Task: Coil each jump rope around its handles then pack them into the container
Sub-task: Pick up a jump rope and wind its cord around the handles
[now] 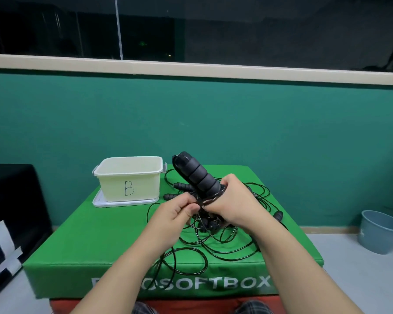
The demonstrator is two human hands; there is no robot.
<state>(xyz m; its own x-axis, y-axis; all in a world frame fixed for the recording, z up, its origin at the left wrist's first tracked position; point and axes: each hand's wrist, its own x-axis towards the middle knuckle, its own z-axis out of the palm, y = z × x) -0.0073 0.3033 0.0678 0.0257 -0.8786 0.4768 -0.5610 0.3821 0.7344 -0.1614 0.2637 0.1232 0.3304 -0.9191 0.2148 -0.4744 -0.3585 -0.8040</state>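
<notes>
Forearms enter from the bottom edge and meet above the middle of the green box [82, 252]. Right hand [236, 200] is curled tight round the lower end of the paired handles [195, 175], which rise from the fist tilted toward 11 o'clock; the two black ribbed grips are pressed together, and several turns of cord [210, 198] circle them just above the fingers. Left hand [177, 209] lies at 9 o'clock of the fist, almost touching it, thumb and fingers pinching the cord where it leaves the coil. Below and around both hands, from 5 to 8 o'clock, loose cord loops [191, 261] sprawl over the box top in a tangle; the number of ropes in it cannot be told. Two further handle ends [179, 185] show at 10 o'clock of the left hand, lying on the box, and one more [278, 215] at 3 o'clock of the right hand; others under the hands are too hidden to count. Farther back, at 10 o'clock, one cream container [114, 184] marked B stands on its lid [98, 201], open; no rope shows above its rim, and its floor is out of sight. One grey bucket [379, 234] stands on the floor at 3 o'clock, its contents unseen.
</notes>
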